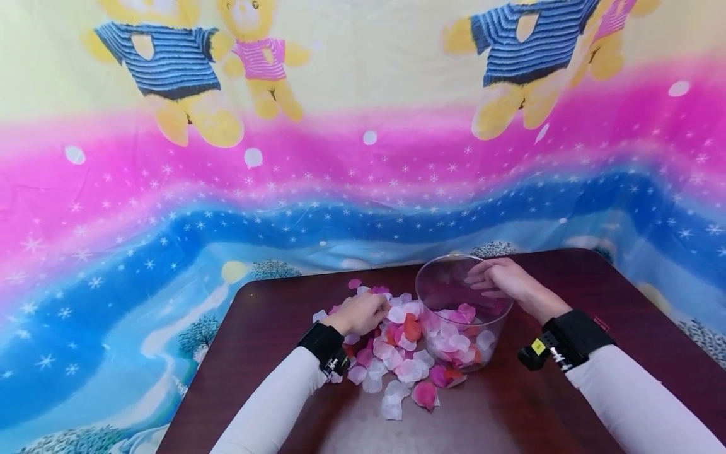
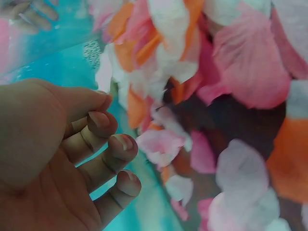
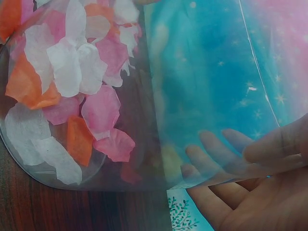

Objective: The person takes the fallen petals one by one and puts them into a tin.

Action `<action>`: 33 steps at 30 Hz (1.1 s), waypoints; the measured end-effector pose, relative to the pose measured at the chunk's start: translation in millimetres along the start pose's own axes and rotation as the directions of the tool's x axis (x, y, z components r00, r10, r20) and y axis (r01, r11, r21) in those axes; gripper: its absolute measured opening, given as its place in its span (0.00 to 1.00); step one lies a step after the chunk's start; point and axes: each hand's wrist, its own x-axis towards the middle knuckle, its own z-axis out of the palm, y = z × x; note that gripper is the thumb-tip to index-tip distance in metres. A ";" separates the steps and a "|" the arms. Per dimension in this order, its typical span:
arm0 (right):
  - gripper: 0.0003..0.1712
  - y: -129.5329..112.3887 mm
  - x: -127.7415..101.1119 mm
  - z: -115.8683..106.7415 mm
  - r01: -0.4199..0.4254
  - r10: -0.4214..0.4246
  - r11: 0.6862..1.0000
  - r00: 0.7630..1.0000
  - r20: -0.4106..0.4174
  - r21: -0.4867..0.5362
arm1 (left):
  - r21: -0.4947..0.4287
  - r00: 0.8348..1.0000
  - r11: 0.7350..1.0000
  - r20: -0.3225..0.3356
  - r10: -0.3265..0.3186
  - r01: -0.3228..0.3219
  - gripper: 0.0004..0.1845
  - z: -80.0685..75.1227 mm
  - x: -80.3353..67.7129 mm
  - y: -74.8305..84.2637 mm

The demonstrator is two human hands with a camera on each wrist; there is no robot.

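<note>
My right hand (image 1: 499, 280) grips the wall of a clear plastic bucket (image 3: 159, 163) near its rim, with fingers showing through the plastic. The bucket stands on the table and holds pink, white and orange artificial petals (image 3: 72, 67) in its lower part. Left of it, my left hand (image 1: 363, 313) is low over a loose pile of petals (image 1: 397, 362). In the left wrist view its thumb and fingers curl together, and a pale petal (image 2: 103, 76) shows right at the thumb tip. The index finger is mostly hidden behind the thumb.
The dark reddish-brown table (image 1: 544, 403) ends just behind the bucket and the pile. A printed cloth (image 1: 363, 170) with bears and snowflakes hangs behind it. A few petals (image 1: 392, 403) lie toward the front. Both wrists wear black straps with small cameras (image 1: 533, 354).
</note>
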 end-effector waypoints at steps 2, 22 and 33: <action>0.25 0.1 -0.9 -1.0 0.005 -0.005 1.000 1.000 0.000 -0.003 | 0.012 1.000 1.000 -0.013 0.002 -0.002 0.05 -7.8 -1.1 1.7; 0.26 1.2 2.9 -1.0 -0.021 0.021 1.000 1.000 -0.009 0.001 | 0.101 0.955 0.967 -0.164 0.249 -0.234 0.07 -83.8 7.1 82.7; 0.27 3.0 2.6 -1.3 -0.002 0.002 1.000 1.000 -0.002 -0.001 | 0.061 0.965 0.978 -0.157 0.208 -0.201 0.08 -68.8 8.5 69.3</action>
